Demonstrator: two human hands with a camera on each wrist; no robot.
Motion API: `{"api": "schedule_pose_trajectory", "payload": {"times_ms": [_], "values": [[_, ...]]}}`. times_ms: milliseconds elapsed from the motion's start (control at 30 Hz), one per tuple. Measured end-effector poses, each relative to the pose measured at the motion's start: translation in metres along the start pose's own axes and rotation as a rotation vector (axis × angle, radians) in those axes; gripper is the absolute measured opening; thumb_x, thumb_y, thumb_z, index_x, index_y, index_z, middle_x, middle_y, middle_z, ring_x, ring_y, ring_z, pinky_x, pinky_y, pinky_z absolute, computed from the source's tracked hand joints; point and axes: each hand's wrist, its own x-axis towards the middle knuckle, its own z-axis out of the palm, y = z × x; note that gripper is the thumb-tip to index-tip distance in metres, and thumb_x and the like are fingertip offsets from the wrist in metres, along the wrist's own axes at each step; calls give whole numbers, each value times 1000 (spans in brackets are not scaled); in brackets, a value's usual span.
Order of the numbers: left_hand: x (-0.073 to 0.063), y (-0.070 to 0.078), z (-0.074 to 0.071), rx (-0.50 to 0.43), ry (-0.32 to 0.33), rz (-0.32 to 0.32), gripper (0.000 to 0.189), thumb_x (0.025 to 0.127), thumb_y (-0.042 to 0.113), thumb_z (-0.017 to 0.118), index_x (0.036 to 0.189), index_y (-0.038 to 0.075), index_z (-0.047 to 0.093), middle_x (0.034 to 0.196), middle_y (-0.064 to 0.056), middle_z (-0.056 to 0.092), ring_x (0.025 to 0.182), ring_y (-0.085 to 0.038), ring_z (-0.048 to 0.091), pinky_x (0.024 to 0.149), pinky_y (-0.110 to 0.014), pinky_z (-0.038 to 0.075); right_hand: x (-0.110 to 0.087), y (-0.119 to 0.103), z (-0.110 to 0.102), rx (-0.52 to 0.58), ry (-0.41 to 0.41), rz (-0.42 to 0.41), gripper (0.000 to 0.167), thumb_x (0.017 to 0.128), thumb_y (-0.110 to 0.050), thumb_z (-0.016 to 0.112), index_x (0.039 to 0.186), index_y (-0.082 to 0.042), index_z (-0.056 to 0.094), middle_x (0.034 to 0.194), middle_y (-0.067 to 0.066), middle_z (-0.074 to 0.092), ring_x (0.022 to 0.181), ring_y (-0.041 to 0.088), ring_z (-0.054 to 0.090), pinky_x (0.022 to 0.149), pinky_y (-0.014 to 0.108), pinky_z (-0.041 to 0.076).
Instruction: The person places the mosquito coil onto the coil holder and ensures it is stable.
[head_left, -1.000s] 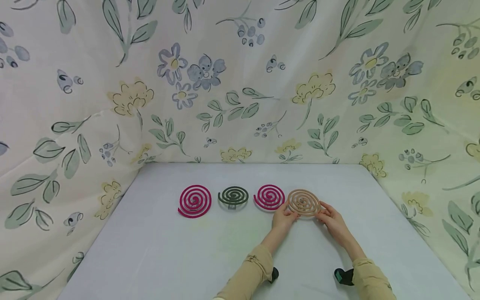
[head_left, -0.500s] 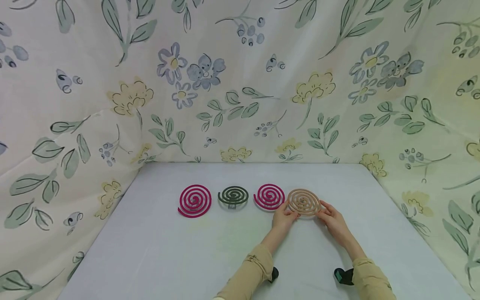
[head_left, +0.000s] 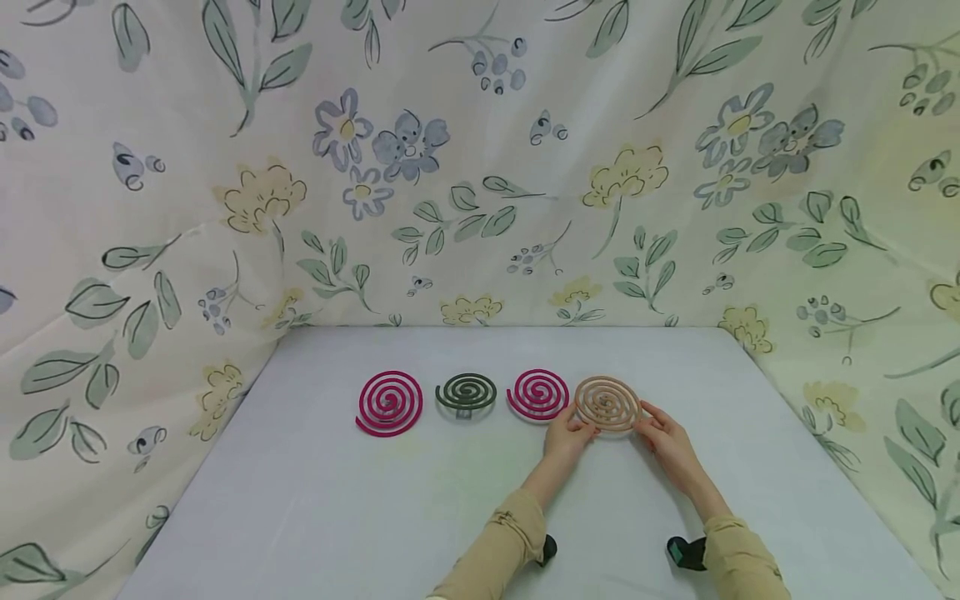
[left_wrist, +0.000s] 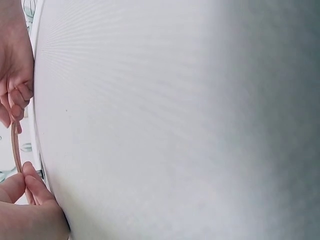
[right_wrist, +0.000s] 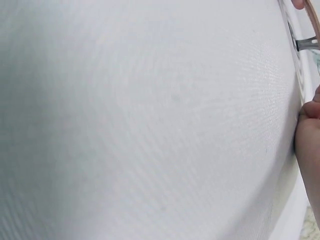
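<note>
A tan mosquito coil (head_left: 607,405) is held near its front edge by both hands, at the right end of a row. My left hand (head_left: 567,435) pinches its left front rim between thumb and fingers. On the right rim, my right hand (head_left: 666,442) grips it with thumb and fingertips. Edge-on in the left wrist view, the coil (left_wrist: 16,145) spans the two hands above the table. A small metal stand (right_wrist: 307,44) shows below the coil in the right wrist view. Much of the right hand (right_wrist: 309,137) lies outside that view.
Left of the tan coil are a magenta coil (head_left: 538,393), a dark green coil (head_left: 467,392) on a small metal stand (head_left: 464,413), and another magenta coil (head_left: 389,403). The white table (head_left: 315,517) meets a floral cloth (head_left: 480,167) at the back and sides.
The far edge of the tan coil has risen very slightly. Both hands keep their hold on it in nearly the same place, and the other coils stay put.
</note>
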Motion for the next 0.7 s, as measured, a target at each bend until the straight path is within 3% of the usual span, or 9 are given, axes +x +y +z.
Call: {"api": "schedule_pose_trajectory", "payload": {"times_ms": [200, 433, 700], "values": [[-1, 0, -1, 17, -6, -11, 53, 84, 0, 65, 133, -7, 47, 80, -17, 71, 71, -21, 70, 57, -13, 44, -2, -2, 3, 27, 18, -12, 62, 97, -15, 50, 149, 1, 20, 69, -18, 40, 63, -1, 37, 59, 16, 33], [-5, 4, -4, 73, -33, -10, 56, 81, 2, 68, 132, -10, 47, 77, -15, 70, 61, -5, 60, 57, -14, 44, -1, -2, 3, 69, 33, -15, 60, 97, -13, 48, 148, 2, 20, 70, -19, 43, 64, -2, 38, 60, 16, 33], [-13, 5, -10, 66, -107, -26, 57, 80, -2, 68, 131, -13, 45, 80, -21, 71, 68, -17, 67, 61, -15, 48, -1, -1, 3, 65, 34, -20, 59, 97, -12, 47, 148, 3, 20, 71, -19, 45, 64, -1, 39, 59, 15, 34]]}}
